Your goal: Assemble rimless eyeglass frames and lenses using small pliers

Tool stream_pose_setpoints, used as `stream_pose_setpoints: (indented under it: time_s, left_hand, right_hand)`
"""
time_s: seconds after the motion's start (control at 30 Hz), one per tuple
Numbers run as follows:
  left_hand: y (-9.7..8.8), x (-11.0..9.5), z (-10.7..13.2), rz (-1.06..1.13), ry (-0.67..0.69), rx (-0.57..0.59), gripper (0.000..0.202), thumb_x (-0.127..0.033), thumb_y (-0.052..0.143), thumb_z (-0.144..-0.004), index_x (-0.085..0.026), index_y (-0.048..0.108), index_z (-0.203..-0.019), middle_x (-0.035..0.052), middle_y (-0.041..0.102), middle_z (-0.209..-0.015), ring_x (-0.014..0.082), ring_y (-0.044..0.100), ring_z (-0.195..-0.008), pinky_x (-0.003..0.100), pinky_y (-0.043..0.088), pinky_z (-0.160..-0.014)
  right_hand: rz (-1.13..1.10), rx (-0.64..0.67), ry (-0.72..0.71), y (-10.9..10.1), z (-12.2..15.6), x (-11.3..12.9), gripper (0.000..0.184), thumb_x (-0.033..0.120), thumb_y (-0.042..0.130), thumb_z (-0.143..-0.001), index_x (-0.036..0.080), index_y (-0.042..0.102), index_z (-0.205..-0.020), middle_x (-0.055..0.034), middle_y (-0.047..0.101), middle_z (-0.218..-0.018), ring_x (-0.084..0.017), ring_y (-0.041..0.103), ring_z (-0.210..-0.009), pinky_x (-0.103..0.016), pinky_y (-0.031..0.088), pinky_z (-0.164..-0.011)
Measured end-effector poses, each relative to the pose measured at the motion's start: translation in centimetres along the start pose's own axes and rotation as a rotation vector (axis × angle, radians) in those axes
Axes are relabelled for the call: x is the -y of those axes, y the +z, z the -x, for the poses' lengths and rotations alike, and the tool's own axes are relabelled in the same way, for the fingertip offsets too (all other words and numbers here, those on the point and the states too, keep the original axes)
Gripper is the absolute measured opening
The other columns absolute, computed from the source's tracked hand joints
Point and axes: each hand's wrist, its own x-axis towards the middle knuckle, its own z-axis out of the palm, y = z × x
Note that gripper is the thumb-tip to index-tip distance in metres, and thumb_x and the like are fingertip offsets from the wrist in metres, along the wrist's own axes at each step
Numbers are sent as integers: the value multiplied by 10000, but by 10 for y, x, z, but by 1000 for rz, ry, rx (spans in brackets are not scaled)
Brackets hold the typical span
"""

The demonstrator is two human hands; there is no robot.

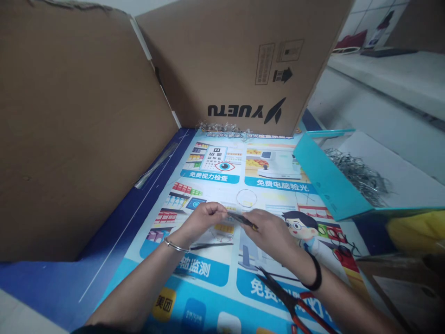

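Observation:
My left hand (207,220), with a metal bangle at its wrist, is closed in a pinch over the printed sheet. What its fingertips hold is too small to make out. Just to the right, my right hand (266,227) is wrapped round a slim dark metal tool (238,217) with a yellowish part, its tip reaching to the left fingertips. Whether it is tweezers or small pliers I cannot tell. Below my right forearm lie red-handled long-nose pliers (285,293), jaws pointing up and left. A thin wire ring (246,198) rests on the sheet beyond my hands.
Cardboard panels (222,60) stand at the left and back. Clear and metallic bits (222,127) lie along the back panel's foot. A teal box (330,178) at right holds a tangle of thin wire pieces (358,176). Yellow material (417,229) sits in front of it.

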Motion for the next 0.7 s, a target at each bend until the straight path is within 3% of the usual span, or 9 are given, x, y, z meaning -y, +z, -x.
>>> stream_pose_setpoints:
  time_s: [0.4,0.7]
  left_hand:
    - [1,3,-1,-92,-5,-12,157,-290,627,-737,-136,633,-768,0,600,-705,110,507,-666,235,386,-660]
    - [5,-3,0,-292,46,-76,152,-267,575,-748,-139,648,-782,20,642,-722,130,548,-665,240,417,-641]
  right_hand:
    - [297,-191,-189,0,1,-3,118,214,555,-825,187,649,-891,-42,628,-774,-198,549,-769,-304,373,-678]
    - [357,-188,-178,-1,3,0,123,165,543,-816,188,639,-890,-43,616,-772,-199,528,-765,-311,335,-652]
